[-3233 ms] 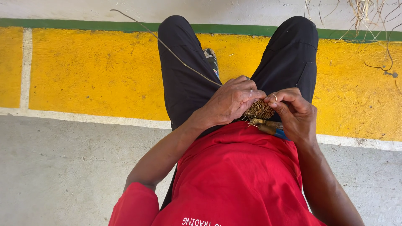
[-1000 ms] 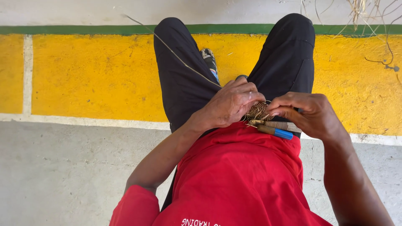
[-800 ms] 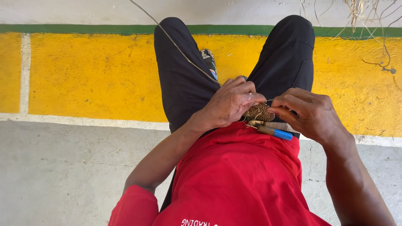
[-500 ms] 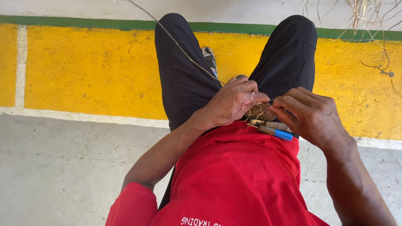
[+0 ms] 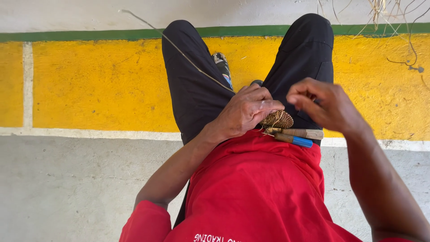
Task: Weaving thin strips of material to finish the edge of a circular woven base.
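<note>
left hand (image 5: 246,112): fingers closed on the small woven disc (image 5: 277,119), pinning it against the lap at the hem of the red shirt (image 5: 255,188). Looks like a steadying hold, so the coil does not turn or spring open.
right hand (image 5: 324,105): raised just right of the disc, not touching it. Fingertips pinched together; whether a fibre sits between them is too fine to tell.
woven disc: round, tan, coiled weave, between the two hands, half covered by the left fingers.
strand (image 5: 188,56): one long thin fibre runs from under the left hand up across the left thigh towards the top of the view. Judged to be the working end, laid out along the leg to stay untangled.
tools: wooden-handled tool (image 5: 302,133) and blue-handled tool (image 5: 295,140) lie side by side on the lap, just under the disc, touching the shirt hem. Parked within easy reach of the right hand.
legs: black trousers (image 5: 192,85), knees apart, lap serves as the work surface.
floor: yellow painted band (image 5: 98,85) with green stripe (image 5: 80,35) above, grey concrete (image 5: 67,188) below.
top right: loose dry fibres (image 5: 380,13) hang in, well apart from the hands.
</note>
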